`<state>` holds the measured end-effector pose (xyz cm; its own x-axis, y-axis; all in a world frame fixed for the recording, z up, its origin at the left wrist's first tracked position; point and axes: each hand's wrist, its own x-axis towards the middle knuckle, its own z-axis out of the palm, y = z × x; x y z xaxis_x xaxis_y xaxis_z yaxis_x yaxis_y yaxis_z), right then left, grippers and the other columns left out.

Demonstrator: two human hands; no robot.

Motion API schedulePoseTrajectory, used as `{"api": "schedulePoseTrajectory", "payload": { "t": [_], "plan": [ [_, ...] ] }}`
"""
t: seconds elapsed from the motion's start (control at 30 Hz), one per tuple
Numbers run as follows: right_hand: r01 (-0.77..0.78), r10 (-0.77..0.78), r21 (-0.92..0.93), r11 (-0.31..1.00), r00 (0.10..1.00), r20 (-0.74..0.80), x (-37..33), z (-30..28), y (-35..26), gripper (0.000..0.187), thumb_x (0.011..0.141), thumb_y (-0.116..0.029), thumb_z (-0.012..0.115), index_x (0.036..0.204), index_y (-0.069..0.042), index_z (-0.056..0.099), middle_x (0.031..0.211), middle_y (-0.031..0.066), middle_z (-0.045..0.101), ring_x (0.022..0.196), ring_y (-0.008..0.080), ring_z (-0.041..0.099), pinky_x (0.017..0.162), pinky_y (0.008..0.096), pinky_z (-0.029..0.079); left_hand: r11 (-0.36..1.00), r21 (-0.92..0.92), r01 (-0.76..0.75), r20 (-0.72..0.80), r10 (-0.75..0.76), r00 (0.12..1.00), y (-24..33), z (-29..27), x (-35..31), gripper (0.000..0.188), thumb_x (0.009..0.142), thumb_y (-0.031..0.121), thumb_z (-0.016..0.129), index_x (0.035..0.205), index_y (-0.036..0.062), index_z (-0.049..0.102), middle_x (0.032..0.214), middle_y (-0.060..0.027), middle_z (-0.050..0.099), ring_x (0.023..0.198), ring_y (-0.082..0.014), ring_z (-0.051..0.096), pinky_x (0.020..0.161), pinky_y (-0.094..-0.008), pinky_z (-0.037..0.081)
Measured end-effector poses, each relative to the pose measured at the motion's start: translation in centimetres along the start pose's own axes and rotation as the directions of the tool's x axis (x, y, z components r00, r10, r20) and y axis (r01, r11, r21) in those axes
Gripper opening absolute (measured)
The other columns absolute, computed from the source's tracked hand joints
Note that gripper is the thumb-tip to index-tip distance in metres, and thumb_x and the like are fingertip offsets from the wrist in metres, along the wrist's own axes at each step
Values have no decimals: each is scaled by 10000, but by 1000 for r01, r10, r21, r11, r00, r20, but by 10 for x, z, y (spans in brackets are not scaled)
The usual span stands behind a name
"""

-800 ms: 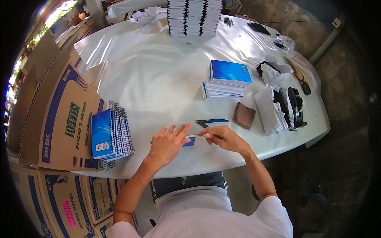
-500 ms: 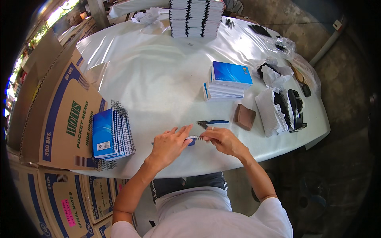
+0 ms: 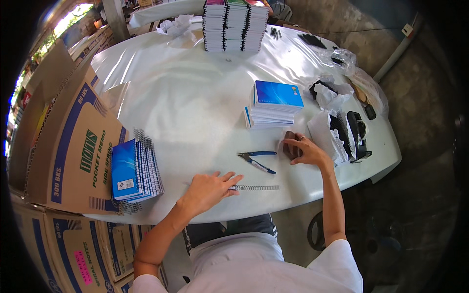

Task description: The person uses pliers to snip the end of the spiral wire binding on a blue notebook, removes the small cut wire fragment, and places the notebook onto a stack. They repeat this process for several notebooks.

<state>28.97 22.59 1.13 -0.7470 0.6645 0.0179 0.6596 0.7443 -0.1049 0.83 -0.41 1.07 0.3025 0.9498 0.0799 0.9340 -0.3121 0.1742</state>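
Note:
My left hand (image 3: 207, 189) rests low over the table's near side, thumb and fingers around one end of a thin wire spiral coil (image 3: 259, 187). The coil's other end sticks out to the right; whatever lies under the palm is hidden. Farther right, my right hand (image 3: 309, 150) grips a small brown block (image 3: 291, 144) with thumb and fingertips. Between the hands, slightly farther off, lie blue-handled cutting pliers (image 3: 254, 159), their handles spread.
Left stand spiral-bound blue notebooks (image 3: 125, 166) beside a large open carton (image 3: 80, 156). Blue-covered pads (image 3: 278, 95) are stacked beyond the pliers. Paper-wrapped black coils (image 3: 332, 136) and a black hand punch-like tool (image 3: 360, 136) lie right. Tall notebook stacks (image 3: 234, 29) stand at the back.
My right hand has let go of the coil and moved right onto the brown block. More coil now shows beyond my left hand, and the blue cover beneath it is out of sight.

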Motion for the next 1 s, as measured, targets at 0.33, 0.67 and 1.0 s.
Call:
{"api": "schedulePoseTrajectory", "payload": {
  "t": [0.33, 0.67, 1.0],
  "plan": [
    [29, -596, 808, 589, 691, 410, 61, -11, -128, 623, 837, -435, 714, 1247, 28, 642, 1277, 145, 634, 1162, 263, 584, 1004, 348, 420, 956, -93, 277, -77, -285, 956, -16, -8, -19, 968, 765, 477, 726, 1538, 162, 236, 1225, -82, 624, 932, -265, 679, 639, -413, 567],
    [-20, -697, 1000, -10, 718, 7, 74, 14, -107, 586, 811, -449, 735, 1176, 7, 693, 1232, 168, 654, 1150, 271, 604, 978, 367, 444, 929, -114, 353, -128, -366, 922, -23, -9, -13, 990, 744, 525, 733, 1546, 240, 228, 1128, -123, 671, 814, -313, 701, 642, -422, 566],
    [46, -617, 918, 394, 754, 227, 85, 6, -129, 564, 807, -451, 722, 1180, -29, 702, 1181, 152, 673, 1065, 267, 617, 949, 370, 450, 920, -61, 387, -225, -390, 893, -33, -3, -18, 957, 696, 528, 757, 1514, 290, 319, 1270, -66, 637, 1053, -305, 667, 737, -398, 580]
  ]
}}
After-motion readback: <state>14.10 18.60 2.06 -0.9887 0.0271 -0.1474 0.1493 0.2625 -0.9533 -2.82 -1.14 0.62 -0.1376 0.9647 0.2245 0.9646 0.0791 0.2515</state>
